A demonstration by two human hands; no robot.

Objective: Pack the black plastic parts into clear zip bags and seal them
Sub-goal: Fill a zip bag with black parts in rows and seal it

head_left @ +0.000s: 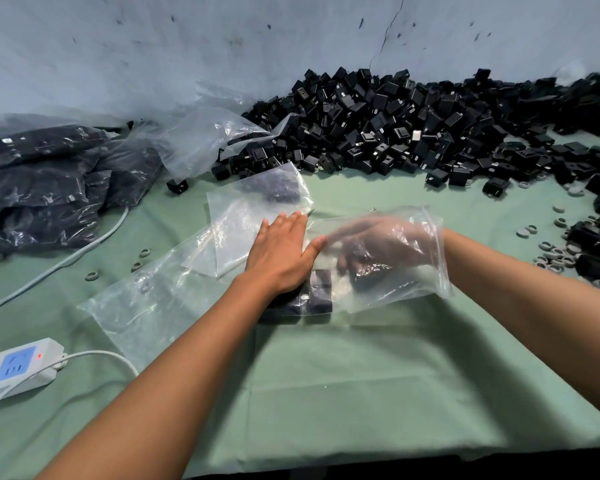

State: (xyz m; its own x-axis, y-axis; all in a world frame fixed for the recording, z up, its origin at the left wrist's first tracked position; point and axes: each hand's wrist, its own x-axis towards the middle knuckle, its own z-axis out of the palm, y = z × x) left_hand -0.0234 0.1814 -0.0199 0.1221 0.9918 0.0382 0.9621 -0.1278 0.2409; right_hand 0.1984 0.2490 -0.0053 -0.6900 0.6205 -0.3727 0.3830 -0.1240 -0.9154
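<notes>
Plastic, clear and crinkled: a zip bag [378, 261] lies at the middle of the green cloth [326, 393], its mouth turned to the right. The right hand [371, 247] is pushed inside that mouth up to the wrist, blurred behind the film; its fingers curl down over a black part [368, 271], though whether they actually grip it cannot be told. More black parts [317, 292] sit in the bag's near-left end, under the heel of the left hand [281, 254]. That hand lies flat, fingers straight and together, pressing down on the bag's closed end.

Empty clear bags [243, 216] lie spread just beyond and to the left of the left hand, overlapping one another. Along the wall behind runs a large heap of loose black parts [413, 123], trailing off to the right, where small grey rings [555, 254] are scattered. At far left sit stacked filled bags [39, 188], dark with parts. A white power strip [14, 368] with its cable rests at the near left edge.
</notes>
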